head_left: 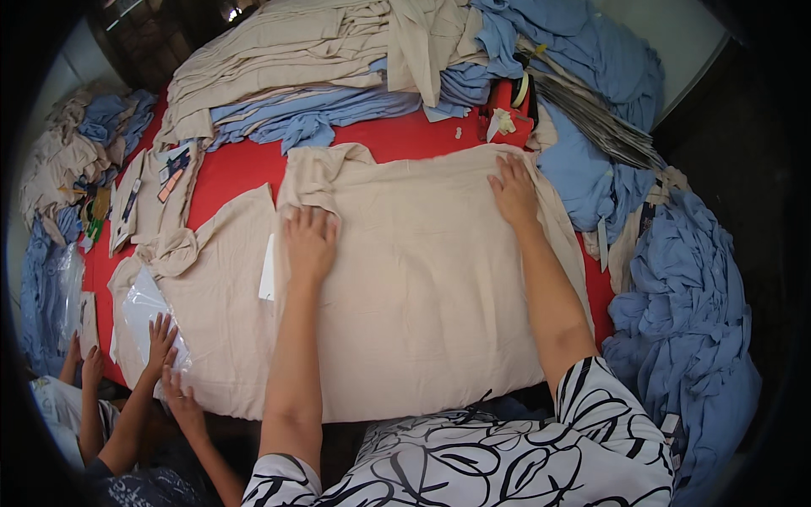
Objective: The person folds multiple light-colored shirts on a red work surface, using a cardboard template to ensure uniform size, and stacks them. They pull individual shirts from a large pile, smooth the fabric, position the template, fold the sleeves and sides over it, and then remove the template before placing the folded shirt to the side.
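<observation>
A large beige garment [414, 287] lies spread over the red table in front of me, its near edge hanging by my body. My left hand [311, 241] rests flat on its left side, just below a bunched fold [321, 173], fingers stretched out. Toward the far right corner, my right hand [514, 193] lies on the cloth with its fingers extended. Neither hand grips anything that I can see. A white card [268, 269] shows beside my left forearm, at the garment's left edge.
Beige and blue garments are stacked at the back [287, 63]. Blue cloth heaps [684, 313] line the right. A red box [507, 118] stands at the far edge. To my left, a co-worker's hands [160, 342] are over another beige garment [228, 338] with a clear plastic bag [144, 304].
</observation>
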Tool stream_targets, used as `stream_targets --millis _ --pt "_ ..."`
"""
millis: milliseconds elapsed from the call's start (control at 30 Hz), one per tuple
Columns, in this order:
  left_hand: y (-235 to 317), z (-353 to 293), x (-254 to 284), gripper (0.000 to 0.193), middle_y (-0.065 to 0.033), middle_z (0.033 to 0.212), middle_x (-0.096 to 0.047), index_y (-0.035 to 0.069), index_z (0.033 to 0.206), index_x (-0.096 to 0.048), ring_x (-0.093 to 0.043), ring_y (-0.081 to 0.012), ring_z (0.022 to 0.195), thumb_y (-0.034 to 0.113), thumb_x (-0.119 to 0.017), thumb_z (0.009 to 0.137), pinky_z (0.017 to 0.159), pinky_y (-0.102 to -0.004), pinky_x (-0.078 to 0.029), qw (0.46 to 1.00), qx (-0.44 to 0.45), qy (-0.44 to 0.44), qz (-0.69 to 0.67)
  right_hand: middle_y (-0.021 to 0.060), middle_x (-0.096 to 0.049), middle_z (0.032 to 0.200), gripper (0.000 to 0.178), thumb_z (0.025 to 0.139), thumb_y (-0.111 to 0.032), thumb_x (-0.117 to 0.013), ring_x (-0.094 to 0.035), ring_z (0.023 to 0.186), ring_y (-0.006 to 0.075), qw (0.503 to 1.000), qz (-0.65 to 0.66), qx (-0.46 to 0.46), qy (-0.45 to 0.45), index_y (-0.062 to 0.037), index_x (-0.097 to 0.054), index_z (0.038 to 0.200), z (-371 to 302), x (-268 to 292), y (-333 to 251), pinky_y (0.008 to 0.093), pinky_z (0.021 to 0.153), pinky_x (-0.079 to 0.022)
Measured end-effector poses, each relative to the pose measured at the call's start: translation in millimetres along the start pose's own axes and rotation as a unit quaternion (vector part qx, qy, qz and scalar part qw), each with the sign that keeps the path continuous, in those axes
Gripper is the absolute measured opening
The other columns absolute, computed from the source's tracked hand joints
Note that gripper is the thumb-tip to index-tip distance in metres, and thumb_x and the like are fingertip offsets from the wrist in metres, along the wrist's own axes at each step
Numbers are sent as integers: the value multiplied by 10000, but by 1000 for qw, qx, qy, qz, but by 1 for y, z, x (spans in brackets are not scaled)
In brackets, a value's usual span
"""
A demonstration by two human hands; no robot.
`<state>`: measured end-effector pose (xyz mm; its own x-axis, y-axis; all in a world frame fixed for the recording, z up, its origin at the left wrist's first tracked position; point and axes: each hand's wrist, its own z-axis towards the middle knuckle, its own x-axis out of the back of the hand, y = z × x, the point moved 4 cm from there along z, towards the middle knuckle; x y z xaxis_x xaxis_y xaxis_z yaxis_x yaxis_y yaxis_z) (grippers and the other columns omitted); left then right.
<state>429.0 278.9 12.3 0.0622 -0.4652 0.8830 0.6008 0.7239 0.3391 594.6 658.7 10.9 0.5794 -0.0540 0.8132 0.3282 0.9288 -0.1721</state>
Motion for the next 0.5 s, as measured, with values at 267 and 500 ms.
stream_targets --millis 267,500 --pt "-47 98 -16 466 -167 1382 -497 110 1279 -593 -363 -378 1362 410 -504 934 1131 -551 -227 971 94 67 210 182 -519 1110 443 865 -314 -678 -460 1144 370 995 -66 -69 2 -87 -586 1235 44 -14 23 454 1017 -380" --pt "-26 43 12 416 -187 1264 -538 74 1233 -595 -492 -382 1173 306 -618 888 1022 -522 -337 980 76 184 24 210 -491 1344 424 902 -235 -629 -444 1261 394 997 -50 -52 -33 -48 -570 1278 -51 44 -7 447 1075 -350"
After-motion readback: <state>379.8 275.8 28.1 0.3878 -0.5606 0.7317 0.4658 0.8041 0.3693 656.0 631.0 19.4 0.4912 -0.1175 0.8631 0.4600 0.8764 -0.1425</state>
